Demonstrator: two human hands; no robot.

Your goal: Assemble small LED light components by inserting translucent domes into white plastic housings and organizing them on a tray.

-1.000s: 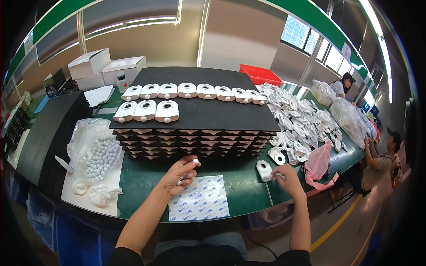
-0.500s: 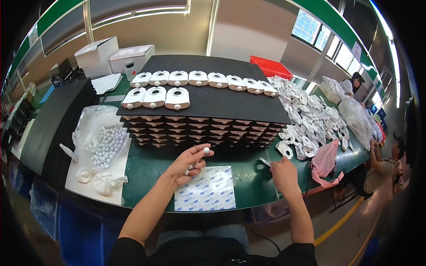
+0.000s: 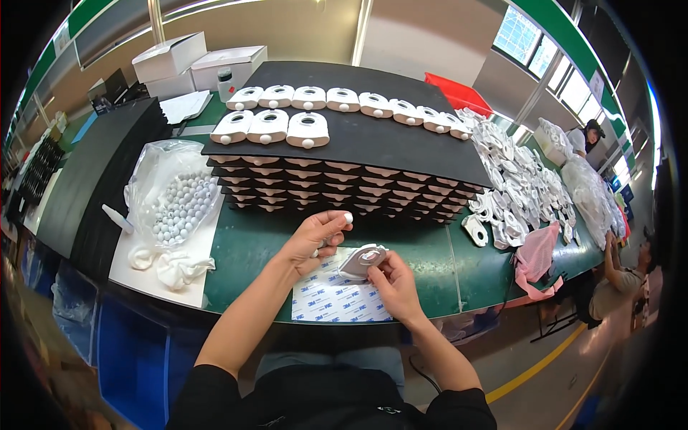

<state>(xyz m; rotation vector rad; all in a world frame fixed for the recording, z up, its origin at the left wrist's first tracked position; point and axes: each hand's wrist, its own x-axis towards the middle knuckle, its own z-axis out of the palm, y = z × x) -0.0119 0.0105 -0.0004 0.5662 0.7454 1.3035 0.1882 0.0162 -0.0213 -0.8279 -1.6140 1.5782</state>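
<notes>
Between the thumb and finger of my left hand [image 3: 315, 242] is a small white ball [image 3: 348, 218]. More white shows under its curled fingers, mostly hidden. My right hand [image 3: 395, 287] pinches a flat white plastic part [image 3: 362, 263] with a round hole, tilted just right of the left hand. Both hands are over a printed white sheet [image 3: 337, 304] at the table's near edge. Beyond them, two rows of similar white parts [image 3: 308, 129], each with a ball at its front, lie on the top black board [image 3: 401, 154] of a layered stack.
At left, a clear bag of white balls [image 3: 183, 208] lies beside crumpled white cloth [image 3: 172, 269]. Loose white parts [image 3: 519, 179] heap at right, near pink plastic [image 3: 537, 258] and a red bin [image 3: 459, 94]. Black boards [image 3: 93, 179] are stacked far left. Other people are at the right.
My right hand has come left from beside the heap, carrying the white part over the printed sheet. My left hand still pinches the ball. The whole view has shifted slightly.
</notes>
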